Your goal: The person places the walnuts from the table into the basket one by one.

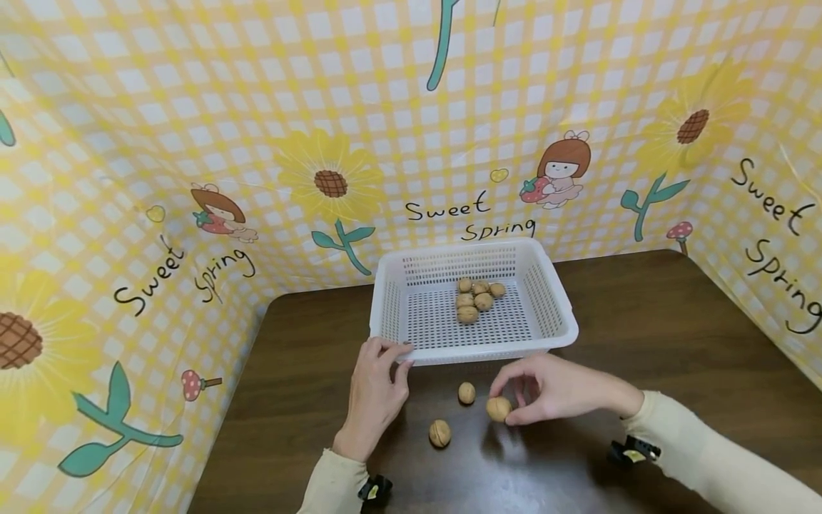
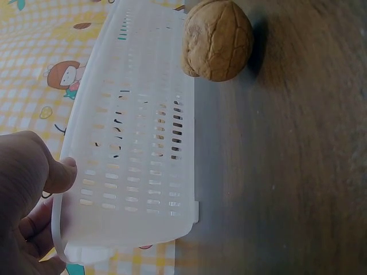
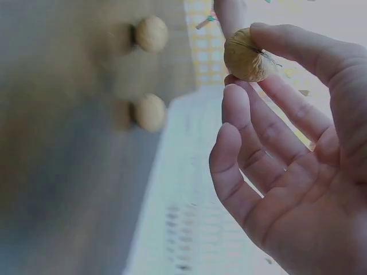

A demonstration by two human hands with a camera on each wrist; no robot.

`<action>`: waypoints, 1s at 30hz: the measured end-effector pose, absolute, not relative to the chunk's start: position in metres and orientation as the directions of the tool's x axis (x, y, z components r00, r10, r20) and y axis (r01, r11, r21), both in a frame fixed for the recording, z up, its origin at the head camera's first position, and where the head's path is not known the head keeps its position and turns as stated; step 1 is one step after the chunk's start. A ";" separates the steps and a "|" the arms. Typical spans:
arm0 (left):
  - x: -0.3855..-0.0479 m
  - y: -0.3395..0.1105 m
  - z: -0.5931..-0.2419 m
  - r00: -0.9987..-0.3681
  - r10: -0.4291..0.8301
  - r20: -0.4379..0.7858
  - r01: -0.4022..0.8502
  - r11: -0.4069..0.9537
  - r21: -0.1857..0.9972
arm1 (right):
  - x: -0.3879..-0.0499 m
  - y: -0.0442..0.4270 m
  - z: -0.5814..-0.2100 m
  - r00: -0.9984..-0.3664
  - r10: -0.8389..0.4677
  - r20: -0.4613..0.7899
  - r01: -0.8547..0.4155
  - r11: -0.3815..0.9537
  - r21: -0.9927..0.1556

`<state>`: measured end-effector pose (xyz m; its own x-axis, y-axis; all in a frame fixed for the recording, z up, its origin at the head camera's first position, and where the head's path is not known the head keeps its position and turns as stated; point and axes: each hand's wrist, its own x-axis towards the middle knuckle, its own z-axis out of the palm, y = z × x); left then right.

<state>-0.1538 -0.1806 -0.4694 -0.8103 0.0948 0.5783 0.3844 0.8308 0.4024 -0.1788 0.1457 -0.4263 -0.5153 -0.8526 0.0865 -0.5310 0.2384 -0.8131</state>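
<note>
My right hand [image 1: 555, 389] pinches a walnut [image 1: 498, 409] between thumb and fingertips, just above the table in front of the basket. In the right wrist view the pinched walnut [image 3: 243, 54] shows its seam. A white perforated plastic basket [image 1: 475, 353] stands behind both hands. My left hand [image 1: 379, 392] holds its front left corner, the thumb [image 2: 62, 175] against the outside of the rim. Several walnuts [image 1: 467, 314] lie together inside the basket. Two more walnuts, one nearer the basket [image 1: 467, 392] and one nearer me [image 1: 439, 433], lie on the table between my hands.
The dark brown wooden table [image 1: 308, 385] spreads out to both sides of the basket. A yellow checked cloth [image 1: 359, 93] with flowers and lettering hangs behind the table and at its sides, close to the basket's far edge.
</note>
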 end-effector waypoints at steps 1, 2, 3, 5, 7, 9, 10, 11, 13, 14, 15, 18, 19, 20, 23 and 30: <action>-0.154 -0.180 -0.469 -0.811 0.095 0.577 0.384 0.831 0.403 | -0.183 0.148 -0.420 -0.522 -0.851 0.067 -0.516 0.252 -0.819; -0.154 -0.180 -0.469 -0.811 0.095 0.578 0.385 0.830 0.403 | -0.187 0.149 -0.414 -0.526 -0.849 0.047 -0.501 0.265 -0.824; -0.154 -0.180 -0.469 -0.811 0.096 0.577 0.385 0.830 0.403 | -0.192 0.151 -0.409 -0.529 -0.848 0.034 -0.496 0.277 -0.823; -0.155 -0.179 -0.468 -0.809 0.096 0.580 0.387 0.829 0.403 | -0.202 0.154 -0.398 -0.537 -0.844 0.005 -0.472 0.296 -0.830; -0.155 -0.179 -0.468 -0.806 0.096 0.584 0.390 0.828 0.402 | -0.216 0.157 -0.388 -0.549 -0.836 -0.021 -0.462 0.324 -0.825; -0.155 -0.179 -0.468 -0.802 0.098 0.589 0.395 0.827 0.401 | -0.230 0.161 -0.379 -0.579 -0.815 -0.038 -0.456 0.362 -0.813; -0.155 -0.180 -0.468 -0.800 0.100 0.591 0.398 0.826 0.400 | -0.238 0.163 -0.374 -0.597 -0.801 -0.044 -0.449 0.379 -0.809; -0.155 -0.180 -0.468 -0.799 0.102 0.593 0.401 0.825 0.399 | -0.245 0.165 -0.371 -0.619 -0.784 -0.051 -0.440 0.400 -0.804; -0.155 -0.180 -0.469 -0.796 0.106 0.596 0.405 0.824 0.395 | -0.260 0.168 -0.367 -0.658 -0.751 -0.062 -0.423 0.437 -0.794; -0.155 -0.181 -0.469 -0.796 0.106 0.596 0.405 0.825 0.393 | -0.267 0.168 -0.367 -0.676 -0.733 -0.072 -0.411 0.457 -0.789; -0.154 -0.181 -0.469 -0.796 0.106 0.596 0.404 0.826 0.393 | -0.274 0.168 -0.367 -0.690 -0.720 -0.080 -0.403 0.473 -0.784; -0.153 -0.182 -0.470 -0.799 0.101 0.593 0.397 0.828 0.395 | -0.293 0.162 -0.371 -0.711 -0.694 -0.114 -0.376 0.512 -0.773; -0.153 -0.182 -0.470 -0.801 0.099 0.590 0.395 0.828 0.397 | -0.298 0.159 -0.373 -0.713 -0.690 -0.125 -0.371 0.522 -0.768; -0.152 -0.182 -0.469 -0.803 0.099 0.588 0.394 0.829 0.398 | -0.303 0.156 -0.375 -0.714 -0.687 -0.133 -0.365 0.528 -0.767; -0.152 -0.181 -0.469 -0.807 0.103 0.582 0.393 0.829 0.398 | -0.315 0.148 -0.381 -0.723 -0.671 -0.167 -0.340 0.556 -0.759; -0.153 -0.181 -0.466 -0.807 0.103 0.582 0.386 0.837 0.387 | -0.336 0.134 -0.391 -0.711 -0.638 -0.297 -0.302 0.657 -0.691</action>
